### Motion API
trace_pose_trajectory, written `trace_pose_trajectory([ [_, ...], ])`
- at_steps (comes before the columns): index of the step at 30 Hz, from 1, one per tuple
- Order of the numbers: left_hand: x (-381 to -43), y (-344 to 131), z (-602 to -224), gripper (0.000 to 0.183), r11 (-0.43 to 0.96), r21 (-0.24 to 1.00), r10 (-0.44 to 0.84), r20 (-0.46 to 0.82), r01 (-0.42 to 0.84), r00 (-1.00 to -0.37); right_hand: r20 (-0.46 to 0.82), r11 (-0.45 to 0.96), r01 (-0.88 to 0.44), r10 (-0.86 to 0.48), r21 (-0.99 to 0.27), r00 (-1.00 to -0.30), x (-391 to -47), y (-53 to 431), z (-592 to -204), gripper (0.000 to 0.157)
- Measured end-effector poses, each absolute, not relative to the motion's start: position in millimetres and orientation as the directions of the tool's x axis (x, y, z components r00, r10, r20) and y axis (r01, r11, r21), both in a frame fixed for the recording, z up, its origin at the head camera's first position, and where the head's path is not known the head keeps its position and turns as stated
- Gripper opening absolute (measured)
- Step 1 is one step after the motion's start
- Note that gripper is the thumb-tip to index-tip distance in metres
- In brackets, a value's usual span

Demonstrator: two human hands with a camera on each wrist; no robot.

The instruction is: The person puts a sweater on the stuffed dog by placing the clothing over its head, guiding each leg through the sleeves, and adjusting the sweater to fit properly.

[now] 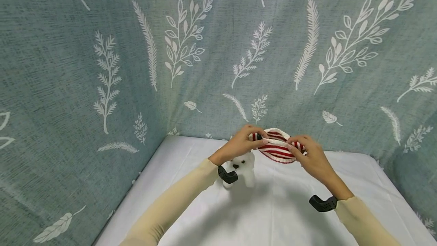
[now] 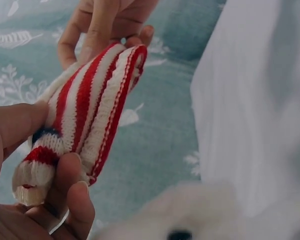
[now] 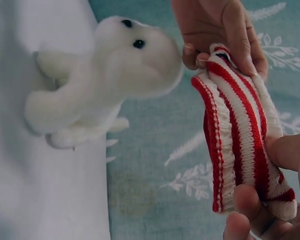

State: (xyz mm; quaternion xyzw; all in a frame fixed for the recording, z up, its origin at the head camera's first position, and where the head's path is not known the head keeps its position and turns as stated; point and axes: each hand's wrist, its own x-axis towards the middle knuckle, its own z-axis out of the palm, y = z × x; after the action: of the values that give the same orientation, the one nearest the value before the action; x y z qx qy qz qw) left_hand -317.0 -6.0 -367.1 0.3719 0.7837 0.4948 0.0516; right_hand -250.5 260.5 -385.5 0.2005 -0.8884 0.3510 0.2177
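Trainee: Read the hold from the left.

Instructor: The left hand (image 1: 238, 145) comes first. Its fingers are drawn in against the thumb, with a small gap, pinching the left end of the knit garment (image 1: 278, 153) beside a dark blue patch. Below this hand, a white plush dog (image 1: 245, 168) stands upright on the tabletop (image 1: 181, 170), partly hidden behind the black wrist mount (image 1: 228, 174).

Trainee: And the middle?

Instructor: The garment is suspended between the hands, above the tabletop. Its red and white layers bow apart at the centre, so a gap shows (useful for locating the inner face).

Trainee: What sets the right side?

Instructor: The right hand (image 1: 311, 155) pinches the opposite end, thumb opposed to fingers, with only the knit between them.

Trainee: How is this hold best managed?

Instructor: Match the tension at both ends; a harder pull on one side is likely to close the gap. Pinch near the edge, one layer per fingertip where possible, and avoid bunching the stripes. Hold the garment level, and keep the left wrist mount off the dog, since a bump could tip it.
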Motion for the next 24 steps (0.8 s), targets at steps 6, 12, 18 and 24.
trace_pose_trajectory([
  [6,-317,-25,-366,0.021,0.250,0.815,0.622,0.279,0.523,-0.732,0.515,0.666,-0.507,-0.210,-0.547,-0.831,-260,246,-387,0.017],
  [12,-318,-40,-365,0.020,0.257,0.814,0.601,0.287,0.520,-0.746,0.506,0.658,-0.511,-0.222,-0.553,-0.833,-266,230,-384,0.017],
  [18,-317,-57,-365,0.018,0.276,0.811,0.577,0.290,0.516,-0.764,0.501,0.639,-0.525,-0.241,-0.563,-0.831,-273,214,-385,0.016],
  [24,-321,-72,-367,0.019,0.299,0.816,0.557,0.272,0.495,-0.785,0.505,0.615,-0.544,-0.261,-0.570,-0.823,-280,201,-386,0.016],
])
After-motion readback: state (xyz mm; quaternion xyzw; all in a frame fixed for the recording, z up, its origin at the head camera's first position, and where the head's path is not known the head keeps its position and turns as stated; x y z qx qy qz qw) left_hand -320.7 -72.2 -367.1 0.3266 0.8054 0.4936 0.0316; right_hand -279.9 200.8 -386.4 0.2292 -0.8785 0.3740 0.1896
